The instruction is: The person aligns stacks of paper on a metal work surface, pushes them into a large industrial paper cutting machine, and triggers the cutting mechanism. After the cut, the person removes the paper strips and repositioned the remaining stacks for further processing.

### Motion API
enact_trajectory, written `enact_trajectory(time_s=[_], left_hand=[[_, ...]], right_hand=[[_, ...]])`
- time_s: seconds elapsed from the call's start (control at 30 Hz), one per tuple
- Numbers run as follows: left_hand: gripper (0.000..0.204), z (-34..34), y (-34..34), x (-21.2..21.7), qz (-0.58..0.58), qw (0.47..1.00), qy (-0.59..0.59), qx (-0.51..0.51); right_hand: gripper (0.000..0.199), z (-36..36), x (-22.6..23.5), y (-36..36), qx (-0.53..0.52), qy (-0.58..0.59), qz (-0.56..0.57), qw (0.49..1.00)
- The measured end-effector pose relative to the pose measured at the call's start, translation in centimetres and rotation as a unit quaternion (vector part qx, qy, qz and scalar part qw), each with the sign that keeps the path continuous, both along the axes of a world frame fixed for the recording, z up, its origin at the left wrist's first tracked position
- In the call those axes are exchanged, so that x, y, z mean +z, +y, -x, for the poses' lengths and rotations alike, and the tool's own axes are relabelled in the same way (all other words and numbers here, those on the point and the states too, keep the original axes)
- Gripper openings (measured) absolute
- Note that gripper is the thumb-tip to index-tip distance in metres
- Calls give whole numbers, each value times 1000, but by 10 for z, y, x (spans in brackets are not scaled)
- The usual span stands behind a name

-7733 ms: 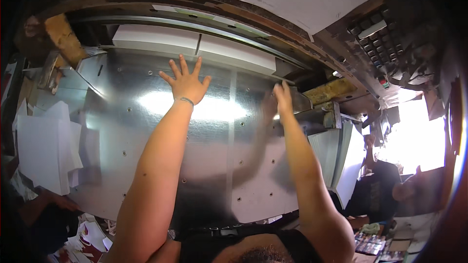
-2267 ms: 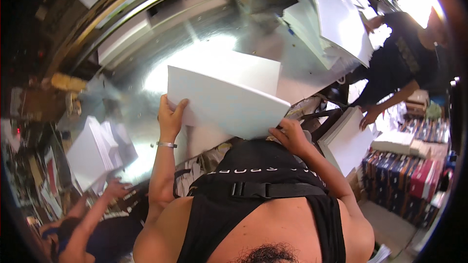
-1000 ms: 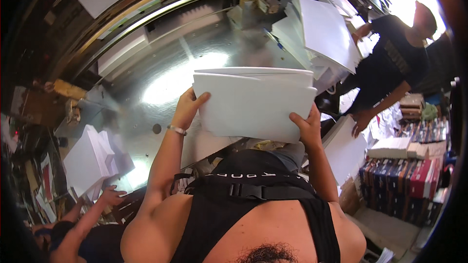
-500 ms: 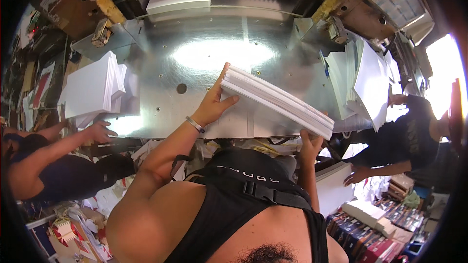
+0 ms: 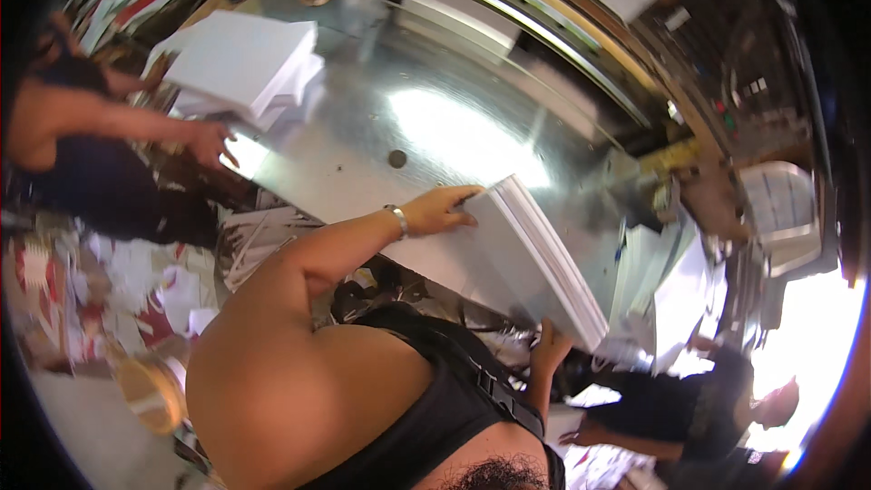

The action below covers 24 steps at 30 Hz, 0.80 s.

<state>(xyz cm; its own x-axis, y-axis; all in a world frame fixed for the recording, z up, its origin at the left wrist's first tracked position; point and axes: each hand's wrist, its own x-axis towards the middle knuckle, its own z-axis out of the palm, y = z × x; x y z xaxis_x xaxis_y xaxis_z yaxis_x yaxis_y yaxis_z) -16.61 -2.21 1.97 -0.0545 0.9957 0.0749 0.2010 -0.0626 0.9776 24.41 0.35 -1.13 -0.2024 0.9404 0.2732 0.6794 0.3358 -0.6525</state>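
Note:
A thick stack of white paper (image 5: 548, 259) is held between my two hands over the front part of a shiny metal table (image 5: 363, 186). Its layered edge faces up and slants down to the right. My left hand (image 5: 442, 210), with a metal bracelet at the wrist, grips the upper end of the stack, thumb on its near side. The lower end is held by my right hand (image 5: 551, 347), whose fingers are partly hidden behind the paper.
On the table's left lies a white paper pile (image 5: 240, 54); a person's hand (image 5: 213, 141) reaches beside it. More sheets (image 5: 680, 295) stand at the right, near another person (image 5: 694, 404). A white block (image 5: 463, 18) sits in the machine's slot. Paper scraps (image 5: 145, 286) litter the lower left.
My view has turned, so the table now slants down to the right. The stack, still in both hands, appears lower, further right and steeper.

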Motion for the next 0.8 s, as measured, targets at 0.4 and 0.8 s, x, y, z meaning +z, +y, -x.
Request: enact_trajectory(time_s=[0.4, 0.8], left_hand=[[51, 20, -69, 6, 17, 997, 23, 76], [54, 169, -238, 86, 24, 874, 93, 476]], right_hand=[[38, 35, 59, 22, 146, 5, 97, 984], [46, 323, 87, 43, 390, 178, 380, 820]])
